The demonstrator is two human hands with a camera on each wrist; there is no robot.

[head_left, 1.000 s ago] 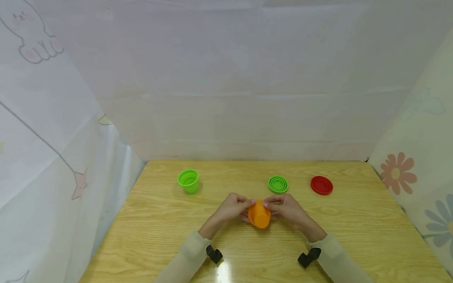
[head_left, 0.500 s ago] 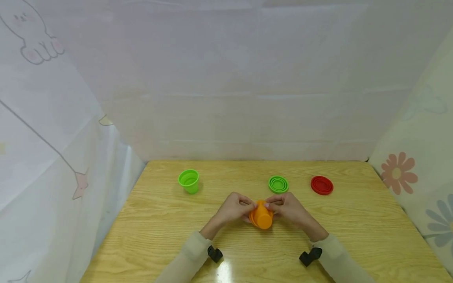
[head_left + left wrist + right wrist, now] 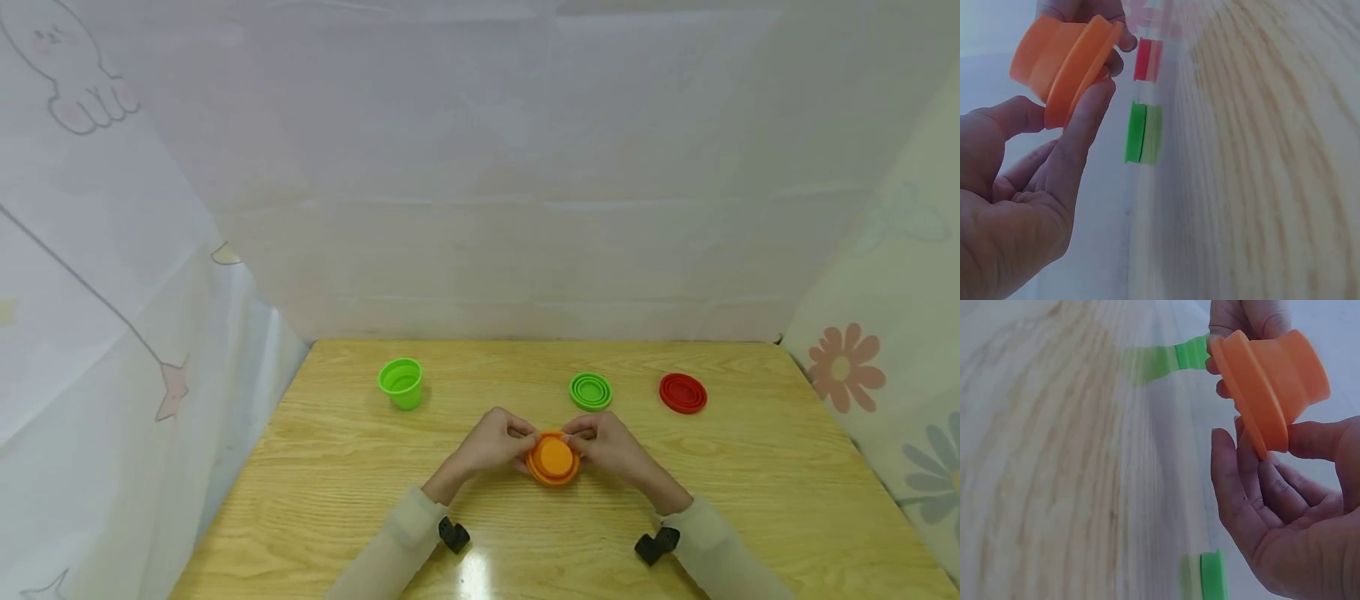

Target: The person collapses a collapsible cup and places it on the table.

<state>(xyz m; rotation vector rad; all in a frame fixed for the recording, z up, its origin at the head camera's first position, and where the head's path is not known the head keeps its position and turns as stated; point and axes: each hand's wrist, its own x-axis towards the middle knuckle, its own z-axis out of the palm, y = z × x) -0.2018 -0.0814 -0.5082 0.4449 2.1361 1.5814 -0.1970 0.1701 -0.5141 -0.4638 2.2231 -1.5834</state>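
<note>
An orange collapsible cup point(image 3: 556, 458), partly folded, is held above the table between both hands, its base facing the head camera. My left hand point(image 3: 491, 442) pinches the wide rim from the left, thumb on one face and fingers beneath. From the other side my right hand point(image 3: 611, 446) pinches the same rim. In both wrist views the orange cup point(image 3: 1063, 62) still shows stepped walls rising from the rim to the narrower base. Just beyond the hands lies a flattened green collapsible cup point(image 3: 590, 391).
Farther right on the wooden table point(image 3: 337, 467) lies a flattened red collapsible cup point(image 3: 682, 392). An expanded green collapsible cup point(image 3: 401, 383) stands upright at the back left. White patterned sheets point(image 3: 525, 208) hang behind and along the sides.
The orange cup has gone from a taller, stretched shape to a shorter one, with rings now showing round its base. Both hands keep hold of its rim and have barely shifted.
</note>
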